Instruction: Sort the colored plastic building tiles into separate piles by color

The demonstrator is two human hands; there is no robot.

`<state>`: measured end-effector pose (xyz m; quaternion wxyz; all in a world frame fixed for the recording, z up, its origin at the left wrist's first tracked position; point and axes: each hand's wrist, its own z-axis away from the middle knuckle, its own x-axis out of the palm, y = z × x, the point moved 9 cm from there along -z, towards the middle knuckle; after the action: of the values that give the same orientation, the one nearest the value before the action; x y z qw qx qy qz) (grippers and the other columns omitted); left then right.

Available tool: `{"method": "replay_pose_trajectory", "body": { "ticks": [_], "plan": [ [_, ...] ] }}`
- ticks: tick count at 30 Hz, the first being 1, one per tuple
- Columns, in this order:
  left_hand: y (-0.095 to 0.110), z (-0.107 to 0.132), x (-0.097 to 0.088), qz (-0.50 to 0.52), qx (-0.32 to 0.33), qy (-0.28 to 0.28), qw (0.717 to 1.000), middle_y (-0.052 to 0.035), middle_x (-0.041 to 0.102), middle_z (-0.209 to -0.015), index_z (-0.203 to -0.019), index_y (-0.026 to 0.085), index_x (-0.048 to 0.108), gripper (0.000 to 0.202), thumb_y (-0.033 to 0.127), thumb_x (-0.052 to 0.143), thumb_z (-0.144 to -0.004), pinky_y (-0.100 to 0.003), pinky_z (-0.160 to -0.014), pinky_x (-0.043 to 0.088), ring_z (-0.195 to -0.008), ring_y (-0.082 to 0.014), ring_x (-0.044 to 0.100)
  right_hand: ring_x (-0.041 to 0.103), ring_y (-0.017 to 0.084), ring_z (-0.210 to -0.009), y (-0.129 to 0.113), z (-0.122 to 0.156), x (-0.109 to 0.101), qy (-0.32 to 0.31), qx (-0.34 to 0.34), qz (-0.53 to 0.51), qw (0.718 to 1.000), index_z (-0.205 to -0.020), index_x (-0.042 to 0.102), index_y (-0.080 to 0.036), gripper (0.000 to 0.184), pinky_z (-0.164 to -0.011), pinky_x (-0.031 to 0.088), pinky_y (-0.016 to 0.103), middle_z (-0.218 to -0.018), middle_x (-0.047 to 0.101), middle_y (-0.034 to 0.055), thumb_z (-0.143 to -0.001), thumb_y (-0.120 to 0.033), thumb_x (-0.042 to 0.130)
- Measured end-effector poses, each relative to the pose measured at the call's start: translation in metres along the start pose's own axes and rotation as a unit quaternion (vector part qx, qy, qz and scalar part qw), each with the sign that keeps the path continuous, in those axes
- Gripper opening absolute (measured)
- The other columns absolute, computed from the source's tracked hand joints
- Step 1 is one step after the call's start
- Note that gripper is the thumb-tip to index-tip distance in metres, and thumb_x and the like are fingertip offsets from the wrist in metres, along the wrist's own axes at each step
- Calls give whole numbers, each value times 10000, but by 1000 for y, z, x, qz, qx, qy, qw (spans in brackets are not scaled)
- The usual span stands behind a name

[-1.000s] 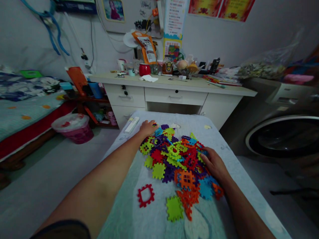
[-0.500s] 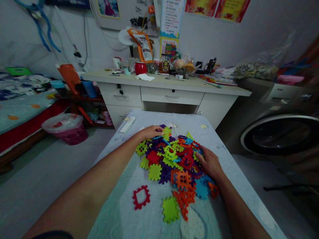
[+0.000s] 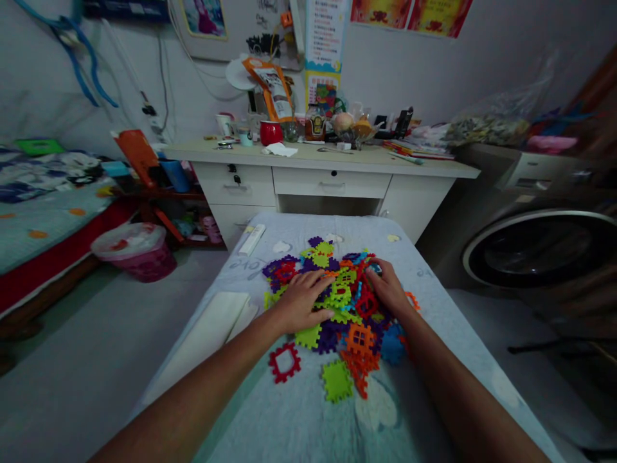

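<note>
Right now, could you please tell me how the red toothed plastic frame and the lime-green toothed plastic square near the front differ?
The red toothed plastic frame is open in the middle, while the lime-green toothed plastic square is solid. The frame lies further left; the square lies further right and slightly nearer the person. Both lie flat on the pale cloth.

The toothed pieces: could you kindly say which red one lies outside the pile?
The open red square frame on bare cloth; other visible red pieces lie within the pile.
</note>
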<state>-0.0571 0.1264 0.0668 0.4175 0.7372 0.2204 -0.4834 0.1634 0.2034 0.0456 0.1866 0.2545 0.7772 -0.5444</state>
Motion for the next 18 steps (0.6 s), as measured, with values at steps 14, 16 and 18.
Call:
{"method": "replay_pose_trajectory", "body": {
  "ticks": [14, 16, 18],
  "plan": [
    [-28, 56, -14, -36, -157, 77, 984, -181, 186, -1608, -1544, 247, 168, 1086, 645, 692, -681, -633, -1155, 142, -1479, -397, 153, 601, 257, -1135, -60, -8, -15, -89, -53, -51, 993, -1260, 576, -230, 469, -1008, 452, 445, -1227, 652, 94, -899, -521, 509],
    [-38, 74, -8, -39, -201, 53, 977, -183, 132, -1620, -1551, 271, 136, 1202, 653, 748, -590, -644, -1139, 166, -1477, -431, 130, 528, 304, -1252, -36, 17, -45, -78, -39, 39, 995, -1341, 529, -233, 623, -1074, 392, 494, -1345, 581, 127, -844, -607, 557],
    [-45, 90, 3, -44, -233, 19, 971, -184, 97, -1627, -1554, 289, 123, 1277, 657, 776, -520, -661, -1124, 170, -1472, -469, 95, 444, 355, -1336, -8, 51, -63, -106, -30, 123, 986, -1448, 426, -220, 862, -1109, 339, 536, -1448, 482, 168, -749, -682, 627]
  ]
}}
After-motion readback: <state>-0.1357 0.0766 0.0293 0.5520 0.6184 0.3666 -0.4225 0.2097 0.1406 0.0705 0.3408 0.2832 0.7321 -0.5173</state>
